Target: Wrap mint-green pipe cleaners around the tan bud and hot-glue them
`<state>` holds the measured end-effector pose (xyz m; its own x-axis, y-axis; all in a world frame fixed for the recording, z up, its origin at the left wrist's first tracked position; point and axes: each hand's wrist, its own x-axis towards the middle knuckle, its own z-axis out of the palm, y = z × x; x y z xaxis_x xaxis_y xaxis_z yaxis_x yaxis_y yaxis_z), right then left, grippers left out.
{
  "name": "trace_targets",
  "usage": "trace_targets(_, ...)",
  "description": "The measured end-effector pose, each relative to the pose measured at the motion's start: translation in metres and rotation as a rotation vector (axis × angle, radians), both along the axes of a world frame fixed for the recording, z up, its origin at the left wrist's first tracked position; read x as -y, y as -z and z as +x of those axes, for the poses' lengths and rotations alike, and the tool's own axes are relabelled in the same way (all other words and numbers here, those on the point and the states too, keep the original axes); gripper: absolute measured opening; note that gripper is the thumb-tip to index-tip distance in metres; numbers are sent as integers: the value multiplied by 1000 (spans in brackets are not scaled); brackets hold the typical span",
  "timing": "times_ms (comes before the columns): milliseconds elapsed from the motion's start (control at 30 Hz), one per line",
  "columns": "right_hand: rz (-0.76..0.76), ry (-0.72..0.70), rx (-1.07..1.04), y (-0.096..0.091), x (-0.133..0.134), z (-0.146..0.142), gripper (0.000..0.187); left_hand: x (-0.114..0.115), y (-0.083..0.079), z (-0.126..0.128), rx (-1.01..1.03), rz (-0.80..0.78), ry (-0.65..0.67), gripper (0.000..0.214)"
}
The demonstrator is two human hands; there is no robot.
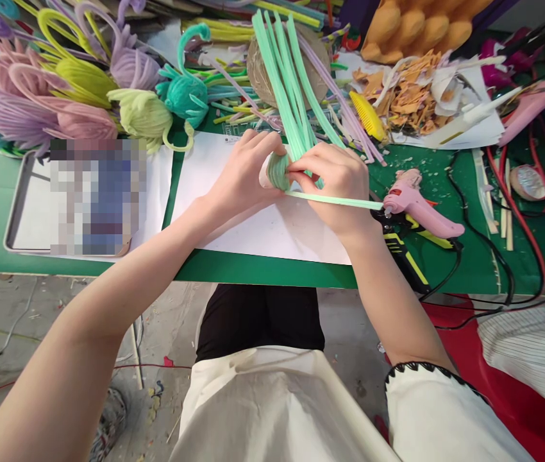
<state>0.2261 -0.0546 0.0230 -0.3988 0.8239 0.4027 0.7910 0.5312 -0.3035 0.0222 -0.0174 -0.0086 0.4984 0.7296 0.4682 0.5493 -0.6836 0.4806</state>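
Observation:
Between my hands is a small round body wound from mint-green pipe cleaners (278,172), held over a white sheet of paper (234,221). My left hand (252,163) is curled around its left side. The fingertips of my right hand (335,176) pinch at its right side. One loose pipe cleaner end (335,200) sticks out to the right, beneath my right hand. Just beyond my hands lies a bunch of straight mint-green pipe cleaners (285,83). To the right of my right hand rests a pink glue gun (414,204).
Finished pipe-cleaner birds, one of them teal (188,96), crowd the back left. A tablet (32,212) lies at left. Yellow-black pliers (404,253), cables (508,224), orange scraps (411,90) and a second pink glue gun (536,106) occupy the right.

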Motion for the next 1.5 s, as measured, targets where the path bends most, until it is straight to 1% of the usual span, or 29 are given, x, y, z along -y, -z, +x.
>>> trace_targets(233, 0, -36, -113, 6, -2, -1, 17, 0, 1, 0, 2, 9, 5, 41)
trace_targets(367, -17, -38, -142, 6, -3, -1, 16, 0, 1, 0, -1, 3, 6, 42)
trace_targets(700, -51, -8, -90, -4, 0, -5, 20, 1, 0, 1, 14, 14, -1, 37)
trace_targets(833, -54, -10, -76, -7, 0, -5, 20, -1, 1, 0, 21, 6, 9, 40)
trace_targets(1000, -42, -13, -53, -8, -2, -4, 21, -1, 2, 0, 29, -5, 10, 44)
trace_targets(1267, -60, 1, -13, -9, 0, -5, 23, 0, 2, 2, 17, -25, -12, 44)
trace_targets(1500, -48, -7, -37, -3, 1, -5, 23, 1, 0, 2, 7, 15, -19, 45)
